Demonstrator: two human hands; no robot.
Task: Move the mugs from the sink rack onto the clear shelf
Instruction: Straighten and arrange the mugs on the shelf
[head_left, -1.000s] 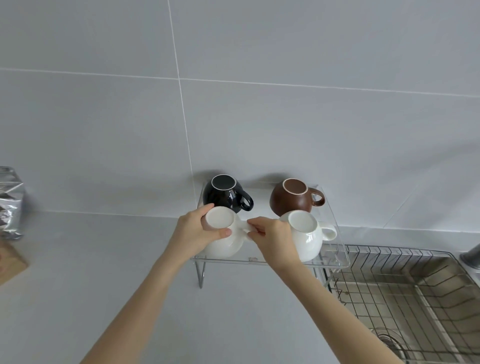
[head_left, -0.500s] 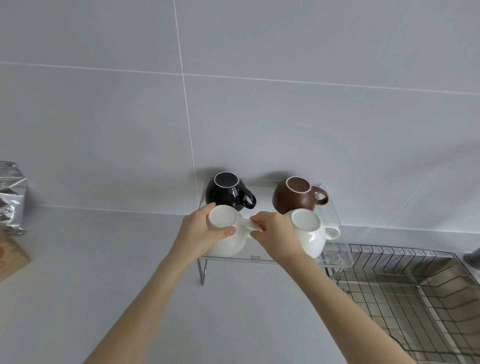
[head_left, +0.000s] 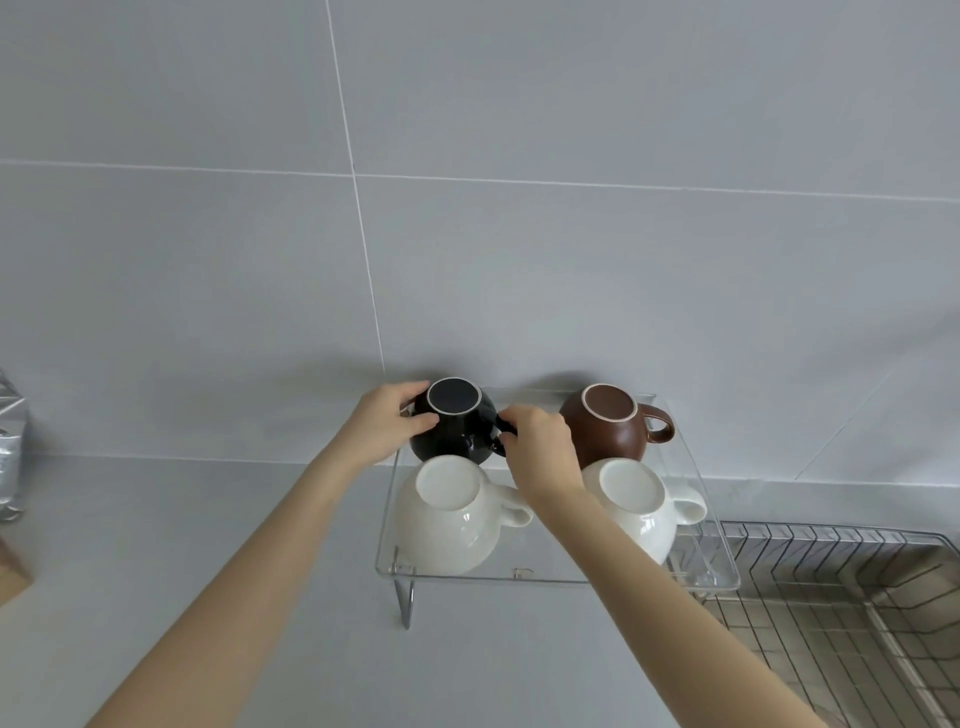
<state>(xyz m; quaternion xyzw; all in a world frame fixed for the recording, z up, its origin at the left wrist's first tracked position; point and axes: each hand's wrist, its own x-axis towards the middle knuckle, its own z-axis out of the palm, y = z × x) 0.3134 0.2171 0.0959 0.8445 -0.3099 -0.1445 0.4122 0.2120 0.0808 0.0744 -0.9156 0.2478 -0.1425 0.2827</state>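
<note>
Left hand (head_left: 387, 423) wrapped on black mug (head_left: 457, 431), back-left of clear shelf (head_left: 719, 582); right hand (head_left: 537, 449) pinching its handle. All four mugs inverted on shelf, sink rack (head_left: 831, 613) apparently empty. Best to nudge gently, keep clear of left white mug (head_left: 449, 514) and brown mug (head_left: 610, 428).

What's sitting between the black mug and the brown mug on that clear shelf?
In the head view, only the right hand, gripping the black mug's handle; the brown mug stands just beyond it on the clear shelf.

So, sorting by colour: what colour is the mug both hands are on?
Black mug, pale ring on its base; head view.
</note>
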